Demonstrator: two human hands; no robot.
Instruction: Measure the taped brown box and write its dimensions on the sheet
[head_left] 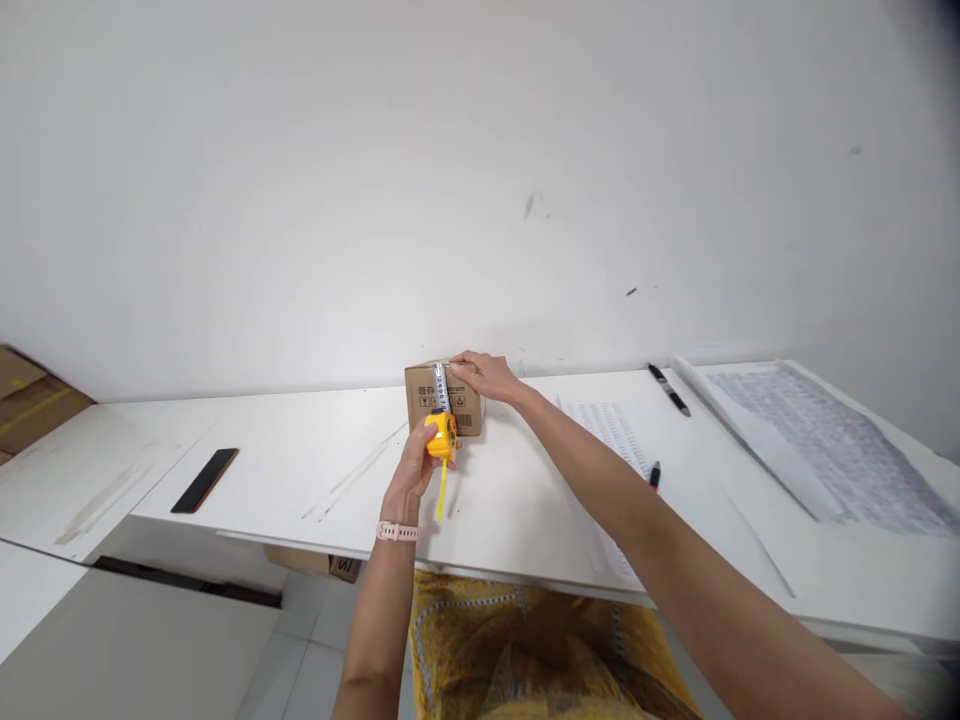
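A small brown cardboard box [471, 398] with printed symbols and a barcode stands on the white table, close to the wall. My left hand [415, 462] is closed around a yellow tape measure [437, 438] in front of the box. Its metal blade [441, 388] runs up along the box's near face to the top edge, and a yellow strap hangs below the case. My right hand [486, 377] rests over the box's top right corner, its fingers by the blade's far end. Whether those fingers pinch the blade or only hold the box is hard to see.
A black flat object [205, 480] lies left on the white table [300, 470]. To the right are printed sheets [611, 430], a black pen [669, 390], a second pen [655, 476] and a large printed bag or sheet [832, 440]. Another cardboard box [37, 400] sits far left.
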